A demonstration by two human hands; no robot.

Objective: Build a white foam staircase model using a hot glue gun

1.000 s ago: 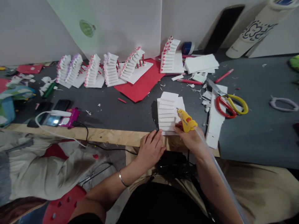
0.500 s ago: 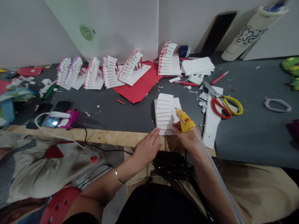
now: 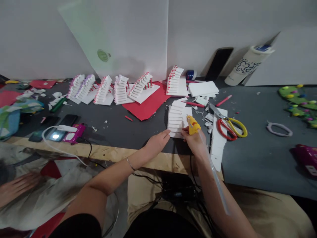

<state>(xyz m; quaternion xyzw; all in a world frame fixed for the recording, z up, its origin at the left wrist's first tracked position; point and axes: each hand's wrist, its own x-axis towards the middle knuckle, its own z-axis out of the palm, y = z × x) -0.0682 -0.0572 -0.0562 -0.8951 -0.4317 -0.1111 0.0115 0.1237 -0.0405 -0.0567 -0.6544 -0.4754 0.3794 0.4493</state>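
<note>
Desk (image 3: 255, 158): dark grey top with a bare wooden front edge, running across the whole view.
Bottle (image 3: 244, 67): white with a dark blue pattern, at the back right beside the wall.
Red sheet (image 3: 148, 112): flat near the back, partly under two of the decorated staircases.
White strip (image 3: 216, 153): lying front to back, right of the right hand.
Right hand (image 3: 195, 142): closed around the yellow glue gun (image 3: 193, 126), with thumb and finger at the right front edge of the white staircase; whether they also pinch that edge, I cannot tell.
Left hand (image 3: 157, 142): fingers stretched out and close together, tips at the staircase's front left corner; whether they pinch it, I cannot tell.
Scissors (image 3: 226, 129): one red and one yellow handle, laid across the white strip, blades towards the paper scraps (image 3: 209, 120).
White staircase (image 3: 176, 115): between the two hands near the front edge, its curving steps over the left part of a flat base; the gun's nozzle is over the base's right part.
Decorated staircases (image 3: 121, 92): six along the back, edged with red, pink or purple dots.
Grey ring (image 3: 279, 129): flat on the desk, right of the scissors.
Red stub (image 3: 128, 118): just in front of the red sheet.
</note>
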